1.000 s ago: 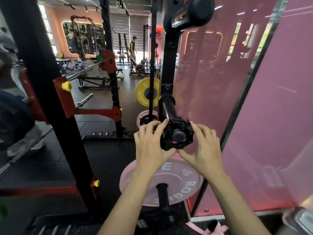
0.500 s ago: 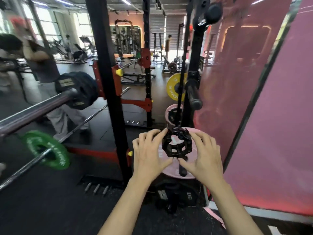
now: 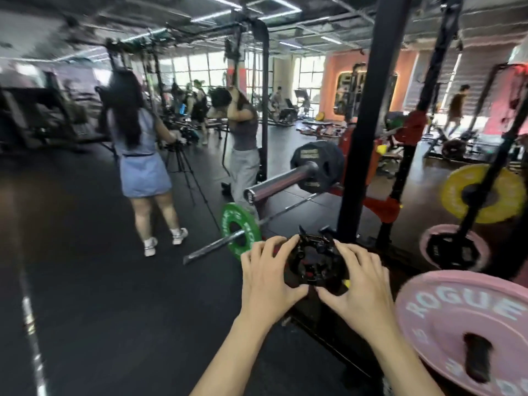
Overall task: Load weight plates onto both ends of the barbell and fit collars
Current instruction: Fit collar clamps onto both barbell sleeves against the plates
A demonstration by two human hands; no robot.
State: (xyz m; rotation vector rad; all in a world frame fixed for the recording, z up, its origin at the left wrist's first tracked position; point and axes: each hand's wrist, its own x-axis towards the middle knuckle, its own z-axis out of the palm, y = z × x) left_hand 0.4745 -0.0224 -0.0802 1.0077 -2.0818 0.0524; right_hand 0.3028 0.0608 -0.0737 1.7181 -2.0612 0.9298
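I hold a black collar in front of me with both hands. My left hand grips its left side and my right hand grips its right side. Ahead, the barbell's steel sleeve points toward me, with a black plate loaded on it behind the sleeve. The collar is well short of the sleeve end. A lower bar carries a green plate, just left of my left hand.
The black rack upright stands right behind the collar. A pink Rogue plate sits on a peg at lower right, with another pink plate and a yellow plate behind it. Two people stand at left by a tripod.
My view has swung left from the storage peg to the barbell end. Both hands took the collar off the peg and carried it along, still gripping it.
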